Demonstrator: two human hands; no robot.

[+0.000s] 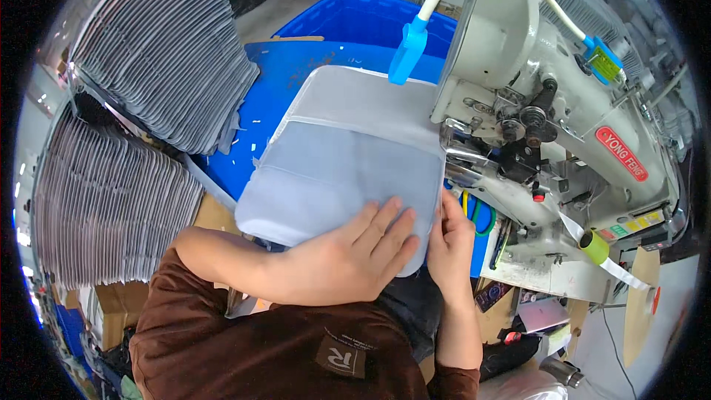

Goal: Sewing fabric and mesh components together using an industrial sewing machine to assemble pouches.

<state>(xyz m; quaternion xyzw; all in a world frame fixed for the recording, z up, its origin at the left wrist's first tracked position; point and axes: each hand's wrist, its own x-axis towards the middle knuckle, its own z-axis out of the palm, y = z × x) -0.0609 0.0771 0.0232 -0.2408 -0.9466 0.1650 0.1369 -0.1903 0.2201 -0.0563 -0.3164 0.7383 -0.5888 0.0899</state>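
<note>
A flat grey fabric panel with rounded corners and a light trimmed edge lies in front of me, its far right side up against the sewing machine. A seam crosses it, with a smoother grey band beyond. My left hand rests flat on the near part, fingers stretched and slightly spread. At the near right edge my right hand grips the panel between thumb and fingers; part of that grip is hidden. Just beyond the right hand lie scissors with green handles.
Tall stacks of grey fabric pieces stand at the left, with another stack nearer me. Beyond the blue tabletop is a blue bin. A blue-headed lamp hangs over the panel. White tape runs at the right.
</note>
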